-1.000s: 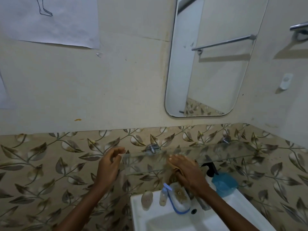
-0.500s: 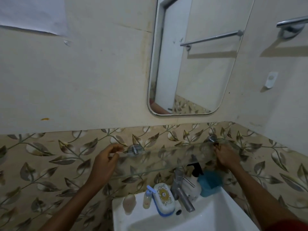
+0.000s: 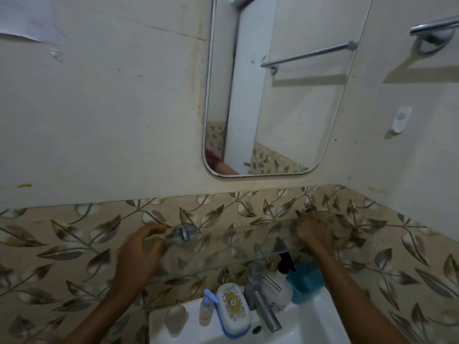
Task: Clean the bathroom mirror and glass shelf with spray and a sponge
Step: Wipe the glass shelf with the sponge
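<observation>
The rounded mirror (image 3: 273, 95) hangs on the cream wall. Under it the clear glass shelf (image 3: 236, 247) runs between two chrome brackets. My left hand (image 3: 139, 254) pinches the shelf's left end beside the left bracket (image 3: 183, 233). My right hand (image 3: 314, 230) lies curled on the shelf's right end, below the right bracket, pressing down on a sponge that its fingers almost wholly hide. A white spray bottle with a black trigger (image 3: 285, 260) stands on the sink behind the tap.
The white sink (image 3: 313, 326) carries a chrome tap (image 3: 260, 296), a blue cup (image 3: 306, 281), a patterned soap box (image 3: 233, 306), a small pump bottle (image 3: 206, 311) and a soap bar (image 3: 175, 319). A towel bar (image 3: 434, 28) and a wall hook (image 3: 401, 120) are on the right wall.
My right hand slid along the shelf from its middle to its right end and stays there. My left hand keeps its hold on the left end.
</observation>
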